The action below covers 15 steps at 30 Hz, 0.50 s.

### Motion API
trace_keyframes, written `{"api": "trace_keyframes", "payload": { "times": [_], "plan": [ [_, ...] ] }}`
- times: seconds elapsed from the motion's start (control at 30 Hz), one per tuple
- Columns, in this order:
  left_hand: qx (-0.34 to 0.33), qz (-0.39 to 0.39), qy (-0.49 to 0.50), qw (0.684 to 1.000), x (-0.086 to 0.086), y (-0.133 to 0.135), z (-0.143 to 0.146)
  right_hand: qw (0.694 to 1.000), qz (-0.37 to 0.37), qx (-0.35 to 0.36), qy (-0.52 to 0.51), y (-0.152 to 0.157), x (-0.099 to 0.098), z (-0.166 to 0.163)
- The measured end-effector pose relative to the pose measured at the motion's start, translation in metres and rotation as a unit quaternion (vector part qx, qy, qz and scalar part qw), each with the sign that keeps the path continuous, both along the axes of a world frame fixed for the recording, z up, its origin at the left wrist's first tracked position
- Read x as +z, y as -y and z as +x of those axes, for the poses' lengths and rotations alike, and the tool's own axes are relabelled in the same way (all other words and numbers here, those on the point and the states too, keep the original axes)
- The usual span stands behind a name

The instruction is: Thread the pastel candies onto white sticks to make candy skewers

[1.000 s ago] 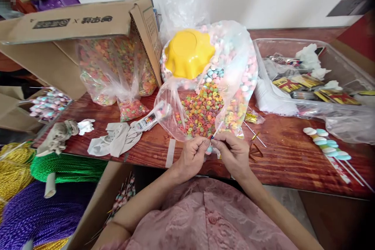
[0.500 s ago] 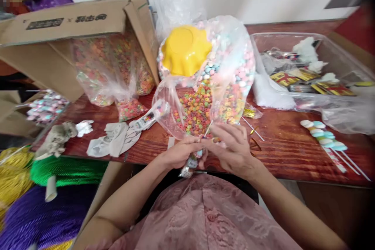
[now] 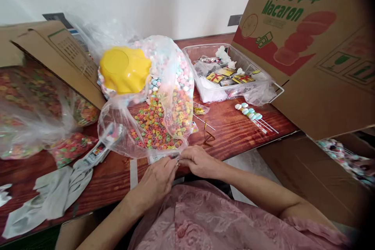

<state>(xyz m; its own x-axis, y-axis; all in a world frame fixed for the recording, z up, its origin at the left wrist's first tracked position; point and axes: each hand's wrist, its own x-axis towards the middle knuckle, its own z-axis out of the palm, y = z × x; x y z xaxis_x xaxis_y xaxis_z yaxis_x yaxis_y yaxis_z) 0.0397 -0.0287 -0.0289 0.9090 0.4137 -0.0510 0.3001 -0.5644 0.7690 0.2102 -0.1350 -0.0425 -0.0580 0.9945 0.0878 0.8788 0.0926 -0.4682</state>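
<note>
My left hand [image 3: 158,175] and my right hand [image 3: 202,162] meet at the table's front edge, fingertips pinched close together. Between them is the wrapped candy skewer, now almost wholly hidden by the fingers. A bit of clear plastic [image 3: 155,158] shows just behind my left hand. Directly beyond the hands lies an open clear bag of ring-shaped candies [image 3: 159,125] in mixed colours. Behind it, a larger bag of pastel candies [image 3: 183,72] carries an upturned yellow scalloped bowl [image 3: 125,69]. A thin twist of gold ribbon [image 3: 208,138] lies beyond my right hand.
Finished candy skewers [image 3: 249,112] lie to the right, near a clear plastic bin [image 3: 234,90] of packets. A large printed carton [image 3: 295,43] stands at far right. On the left are grey gloves [image 3: 55,191], a small candy bag [image 3: 70,148] and an open cardboard box [image 3: 63,58].
The view has swung right, bringing the printed carton in. My hands have drawn together and lowered; the skewer's white stick and wrapped candies, visible before, are now covered by my fingers.
</note>
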Motion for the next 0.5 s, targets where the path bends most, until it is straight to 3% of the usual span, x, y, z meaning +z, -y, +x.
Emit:
{"api": "trace_keyframes", "payload": {
  "times": [0.03, 0.1, 0.2, 0.27, 0.3, 0.37, 0.43, 0.5],
  "plan": [
    [0.005, -0.021, 0.001, 1.0, -0.002, 0.0, 0.002, 0.999, 0.03, -0.018, 0.006, 0.004, 0.001, 0.0],
    [0.013, -0.157, -0.011, 0.988, -0.004, -0.003, 0.004, 0.989, 0.134, -0.038, 0.053, 0.012, 0.005, 0.0],
    [0.013, -0.421, -0.048, 0.906, -0.005, -0.006, 0.004, 0.959, 0.26, 0.012, 0.11, 0.023, 0.008, 0.004],
    [0.003, -0.507, -0.075, 0.858, -0.005, -0.004, 0.003, 0.95, 0.286, 0.061, 0.11, 0.027, 0.004, 0.007],
    [-0.004, -0.512, -0.087, 0.855, -0.005, -0.002, 0.003, 0.951, 0.281, 0.078, 0.103, 0.028, 0.001, 0.007],
    [-0.017, -0.45, -0.092, 0.888, -0.003, 0.004, 0.003, 0.962, 0.244, 0.086, 0.083, 0.029, -0.007, 0.006],
    [-0.032, -0.31, -0.061, 0.948, -0.002, 0.011, 0.004, 0.981, 0.174, 0.065, 0.049, 0.028, -0.011, 0.004],
    [-0.041, -0.148, -0.016, 0.988, -0.001, 0.016, 0.006, 0.995, 0.094, 0.044, 0.013, 0.025, -0.009, 0.004]
  ]
}}
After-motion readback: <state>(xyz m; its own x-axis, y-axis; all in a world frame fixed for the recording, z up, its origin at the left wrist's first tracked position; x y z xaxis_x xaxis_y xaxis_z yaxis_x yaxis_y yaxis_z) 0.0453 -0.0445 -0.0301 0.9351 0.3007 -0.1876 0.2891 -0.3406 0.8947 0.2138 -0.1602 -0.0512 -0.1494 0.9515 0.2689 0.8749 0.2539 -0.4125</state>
